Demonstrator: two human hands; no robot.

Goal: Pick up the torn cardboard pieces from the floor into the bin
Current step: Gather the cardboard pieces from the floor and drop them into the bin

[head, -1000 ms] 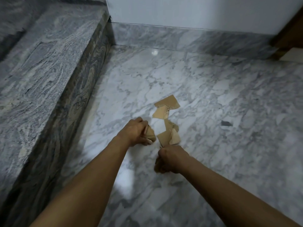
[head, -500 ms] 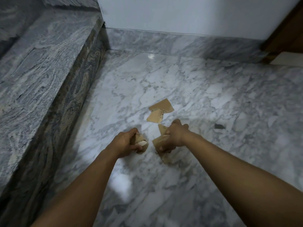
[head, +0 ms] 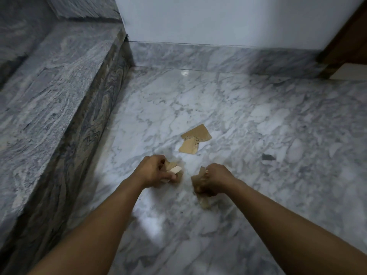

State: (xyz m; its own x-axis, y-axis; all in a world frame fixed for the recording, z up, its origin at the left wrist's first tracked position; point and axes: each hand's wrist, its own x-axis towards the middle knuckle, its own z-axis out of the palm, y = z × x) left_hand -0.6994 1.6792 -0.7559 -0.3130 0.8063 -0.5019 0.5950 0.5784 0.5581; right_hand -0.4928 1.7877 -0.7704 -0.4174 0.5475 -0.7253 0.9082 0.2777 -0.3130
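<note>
Both hands are down low over the marble floor (head: 248, 120), and both are loaded. Left hand (head: 153, 170) has its fingers curled round a small bundle of cardboard scraps (head: 174, 169), a pale edge poking out. Right hand (head: 216, 178) grips its own torn pieces (head: 198, 178), blurred. Two more cardboard pieces (head: 195, 138) lie overlapping on the floor just beyond the hands. Grey stone step (head: 49, 92) runs along the left; no bin in view.

The glossy grey-veined marble floor (head: 258, 120) is carrying two overlapping torn cardboard pieces (head: 195, 133) lying flat, with a small dark fleck (head: 268, 157) sitting to their right
</note>
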